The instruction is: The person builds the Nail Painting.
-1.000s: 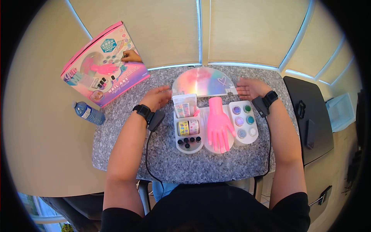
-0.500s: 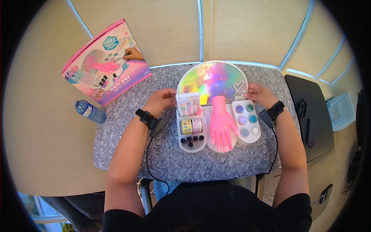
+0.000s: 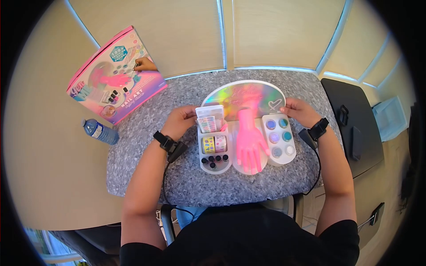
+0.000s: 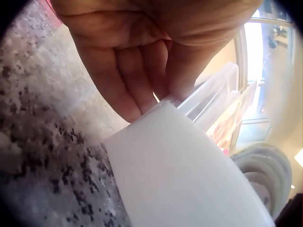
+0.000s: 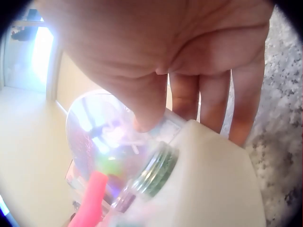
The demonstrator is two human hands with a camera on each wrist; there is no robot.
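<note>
A rounded holographic panel (image 3: 262, 95) with a white rim and a heart stands along the back of a white nail-art tray (image 3: 237, 165). My left hand (image 3: 179, 122) pinches at the panel's left lower end, behind a clear card holder (image 3: 210, 117); that grip is partly hidden in the head view. With the thumb in front and fingers behind, my right hand (image 3: 302, 111) holds the right end, beside glitter pots (image 5: 158, 168). A pink model hand (image 3: 250, 144) lies mid-tray, mirrored in the panel. Patterned tape rolls (image 3: 214, 144) and black-capped polish bottles (image 3: 213, 163) fill the left section.
The tray sits on a grey speckled table (image 3: 177, 186). At the back left are a pink nail-art box (image 3: 115, 77) and a water bottle (image 3: 101, 131). Black cables (image 3: 164, 186) hang from both wrists. A dark table (image 3: 350, 119) adjoins on the right.
The panel has risen from leaning low behind the tray to standing up. Both hands, earlier beside it with loose fingers, have closed in on its ends.
</note>
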